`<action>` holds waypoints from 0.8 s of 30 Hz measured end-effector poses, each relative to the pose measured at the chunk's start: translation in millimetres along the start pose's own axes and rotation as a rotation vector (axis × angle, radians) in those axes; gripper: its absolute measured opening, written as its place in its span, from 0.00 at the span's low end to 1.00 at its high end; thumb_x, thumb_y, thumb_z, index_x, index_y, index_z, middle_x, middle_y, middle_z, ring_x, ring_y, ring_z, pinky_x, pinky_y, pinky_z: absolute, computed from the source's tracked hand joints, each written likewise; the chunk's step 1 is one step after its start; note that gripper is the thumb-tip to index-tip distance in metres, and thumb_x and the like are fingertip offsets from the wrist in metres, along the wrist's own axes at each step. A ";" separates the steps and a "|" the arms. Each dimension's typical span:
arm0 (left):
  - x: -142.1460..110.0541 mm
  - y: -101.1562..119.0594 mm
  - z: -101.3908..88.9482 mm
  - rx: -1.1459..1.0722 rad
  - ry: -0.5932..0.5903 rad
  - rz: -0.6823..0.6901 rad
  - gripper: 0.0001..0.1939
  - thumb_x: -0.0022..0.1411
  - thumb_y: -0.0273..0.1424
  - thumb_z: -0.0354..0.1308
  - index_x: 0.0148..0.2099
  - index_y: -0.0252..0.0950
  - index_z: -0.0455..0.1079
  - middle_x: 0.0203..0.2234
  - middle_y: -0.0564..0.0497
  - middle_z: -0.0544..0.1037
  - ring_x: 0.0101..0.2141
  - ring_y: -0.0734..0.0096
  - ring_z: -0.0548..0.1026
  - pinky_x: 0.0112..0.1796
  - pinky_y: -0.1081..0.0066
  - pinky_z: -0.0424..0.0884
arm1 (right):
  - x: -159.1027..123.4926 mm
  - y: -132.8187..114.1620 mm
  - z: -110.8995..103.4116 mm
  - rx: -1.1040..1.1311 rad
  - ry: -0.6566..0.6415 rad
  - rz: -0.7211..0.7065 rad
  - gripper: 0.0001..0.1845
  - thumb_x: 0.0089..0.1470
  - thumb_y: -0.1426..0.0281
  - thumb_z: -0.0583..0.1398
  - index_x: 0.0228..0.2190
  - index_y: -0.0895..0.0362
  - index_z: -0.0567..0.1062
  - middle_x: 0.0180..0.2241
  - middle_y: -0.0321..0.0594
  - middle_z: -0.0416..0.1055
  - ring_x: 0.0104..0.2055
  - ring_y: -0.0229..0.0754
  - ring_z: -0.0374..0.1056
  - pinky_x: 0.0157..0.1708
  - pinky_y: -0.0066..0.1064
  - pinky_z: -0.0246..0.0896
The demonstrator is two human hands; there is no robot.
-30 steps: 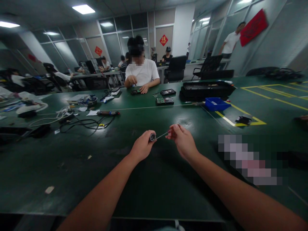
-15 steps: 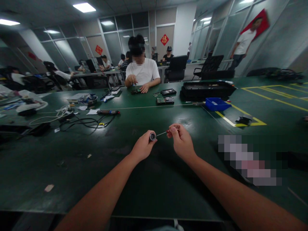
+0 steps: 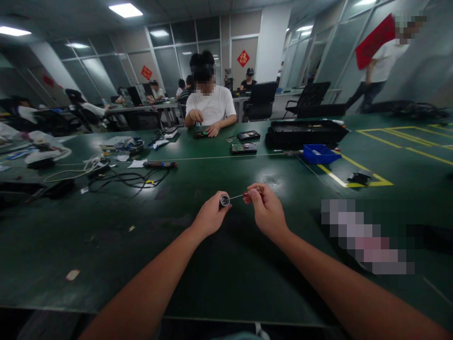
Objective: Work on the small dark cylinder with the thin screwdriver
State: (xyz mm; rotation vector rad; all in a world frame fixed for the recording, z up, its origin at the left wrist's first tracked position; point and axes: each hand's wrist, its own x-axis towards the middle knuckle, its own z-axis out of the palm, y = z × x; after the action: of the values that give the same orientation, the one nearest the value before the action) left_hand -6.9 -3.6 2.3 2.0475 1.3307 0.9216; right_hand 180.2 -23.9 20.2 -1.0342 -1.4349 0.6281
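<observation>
My left hand point(image 3: 211, 215) is closed around a dark cylindrical part point(image 3: 224, 201) whose round, silvery open end faces me. In my right hand point(image 3: 265, 208) the fingers pinch the red handle of a screwdriver point(image 3: 236, 196). Its thin metal shaft points left, and the tip meets the rim or inside of the cylinder; exactly where, I cannot tell. Both hands are held above the green table point(image 3: 212, 278). My fingers hide most of the cylinder's body and much of the screwdriver's handle.
Across the table a person point(image 3: 210, 106) handles a circuit board. Two hard drives point(image 3: 248, 135), a black tray point(image 3: 306, 133) and a blue bin point(image 3: 320, 154) stand at the back. Black cables point(image 3: 130, 179) and a dark pen-like tool point(image 3: 160, 165) lie left. A blurred-out object point(image 3: 361, 236) lies right.
The screwdriver and my right fingers have shifted very slightly left, toward the cylinder. My left hand stays nearly still. A person at the far right has walked further right.
</observation>
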 end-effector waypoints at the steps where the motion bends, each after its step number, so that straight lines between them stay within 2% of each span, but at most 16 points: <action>1: 0.0 -0.1 -0.1 -0.003 0.001 0.004 0.08 0.64 0.29 0.57 0.46 0.40 0.65 0.37 0.52 0.76 0.36 0.69 0.73 0.38 0.70 0.65 | -0.2 -0.9 0.1 0.000 -0.009 0.000 0.12 0.65 0.60 0.55 0.41 0.54 0.71 0.33 0.40 0.76 0.34 0.42 0.74 0.37 0.37 0.69; 4: 0.3 -0.6 -0.9 -0.006 0.003 0.005 0.08 0.64 0.28 0.57 0.46 0.40 0.65 0.37 0.52 0.76 0.36 0.69 0.73 0.38 0.70 0.65 | -0.7 -6.6 -1.1 -0.060 -0.033 -0.016 0.12 0.65 0.60 0.56 0.40 0.54 0.72 0.33 0.40 0.77 0.34 0.42 0.75 0.36 0.35 0.69; 9: 0.7 -2.4 -2.4 0.011 0.013 0.005 0.08 0.65 0.29 0.57 0.46 0.39 0.65 0.37 0.52 0.75 0.37 0.68 0.72 0.37 0.70 0.64 | -1.8 -18.0 -5.2 -0.324 -0.058 -0.083 0.13 0.58 0.58 0.63 0.29 0.54 0.73 0.25 0.37 0.75 0.27 0.41 0.71 0.28 0.32 0.62; 11: 0.7 -2.9 -2.6 0.011 0.019 0.010 0.07 0.65 0.30 0.56 0.46 0.40 0.65 0.37 0.53 0.75 0.36 0.68 0.72 0.37 0.70 0.64 | -2.7 -20.1 -5.7 -0.351 -0.086 -0.116 0.11 0.59 0.60 0.61 0.32 0.54 0.73 0.27 0.38 0.75 0.27 0.41 0.71 0.27 0.32 0.61; 14: 0.5 -3.2 -2.7 0.008 0.022 0.025 0.06 0.65 0.30 0.56 0.45 0.40 0.65 0.36 0.53 0.75 0.36 0.68 0.72 0.37 0.70 0.64 | -4.4 -21.4 -5.5 -0.315 -0.154 -0.179 0.06 0.62 0.67 0.57 0.39 0.54 0.71 0.31 0.39 0.76 0.32 0.41 0.73 0.32 0.32 0.64; 17: 0.5 -3.7 -2.3 0.015 0.014 0.038 0.06 0.65 0.29 0.56 0.45 0.40 0.65 0.36 0.53 0.74 0.36 0.68 0.72 0.37 0.70 0.64 | -6.5 -21.2 -4.9 -0.311 -0.216 -0.218 0.07 0.64 0.67 0.54 0.37 0.54 0.72 0.30 0.38 0.74 0.31 0.41 0.71 0.33 0.33 0.63; 20: 1.0 -4.1 -1.9 0.015 0.020 0.024 0.07 0.65 0.29 0.56 0.45 0.40 0.65 0.36 0.53 0.74 0.36 0.68 0.72 0.37 0.70 0.64 | -7.4 -17.9 -2.4 -0.241 -0.160 -0.139 0.08 0.64 0.65 0.55 0.39 0.53 0.72 0.31 0.38 0.74 0.31 0.41 0.72 0.34 0.34 0.64; 22: 1.3 -3.5 -2.4 0.015 0.045 0.014 0.07 0.65 0.29 0.56 0.46 0.40 0.64 0.36 0.53 0.74 0.36 0.68 0.72 0.37 0.70 0.64 | -5.8 -13.4 0.4 -0.073 -0.086 -0.031 0.09 0.63 0.63 0.57 0.43 0.53 0.71 0.33 0.39 0.75 0.34 0.43 0.73 0.36 0.35 0.66; 24: 1.3 -2.0 -4.0 0.034 0.062 0.035 0.07 0.65 0.29 0.56 0.46 0.40 0.65 0.37 0.52 0.74 0.37 0.68 0.72 0.39 0.69 0.65 | -1.8 -7.3 3.0 0.110 -0.042 0.061 0.11 0.61 0.60 0.59 0.40 0.54 0.72 0.33 0.40 0.75 0.35 0.43 0.74 0.38 0.37 0.68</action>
State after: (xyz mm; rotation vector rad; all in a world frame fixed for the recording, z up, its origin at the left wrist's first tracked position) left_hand -10.7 -1.4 3.7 2.0896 1.3559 0.9918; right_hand 175.4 -28.2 25.1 -0.9864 -1.3939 0.7688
